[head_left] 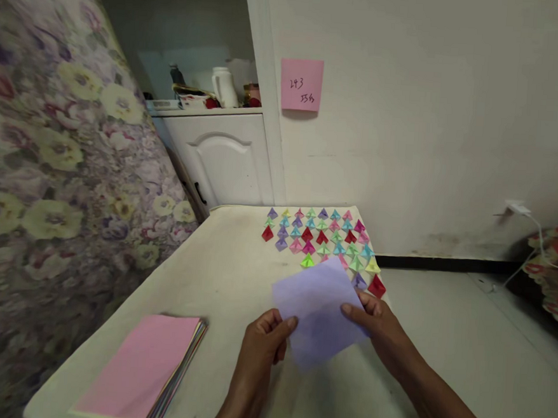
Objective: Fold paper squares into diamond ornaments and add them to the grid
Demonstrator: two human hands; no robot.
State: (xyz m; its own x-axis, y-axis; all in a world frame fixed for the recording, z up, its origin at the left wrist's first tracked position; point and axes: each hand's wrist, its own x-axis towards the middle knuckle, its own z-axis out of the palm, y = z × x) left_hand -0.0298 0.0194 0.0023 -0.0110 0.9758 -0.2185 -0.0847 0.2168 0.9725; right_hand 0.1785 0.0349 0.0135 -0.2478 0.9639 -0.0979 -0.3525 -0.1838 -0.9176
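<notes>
A square sheet of purple paper (322, 317) is held up above the table, tilted, between my two hands. My left hand (266, 338) pinches its left edge between thumb and fingers. On the opposite edge, my right hand (370, 314) grips the sheet with the thumb on top and the fingers behind it. Rows of small folded paper pieces (322, 235) in many colours stand beyond the sheet at the far right of the table. The purple sheet hides some of the nearest ones.
A stack of coloured paper (141, 368), pink on top, lies at the table's (212, 274) near left. Floral curtain (72, 156) hangs along the left side. Behind are a white cabinet (228, 157) and a wall bearing a pink note (301, 85). A charger cable (540, 233) hangs at right.
</notes>
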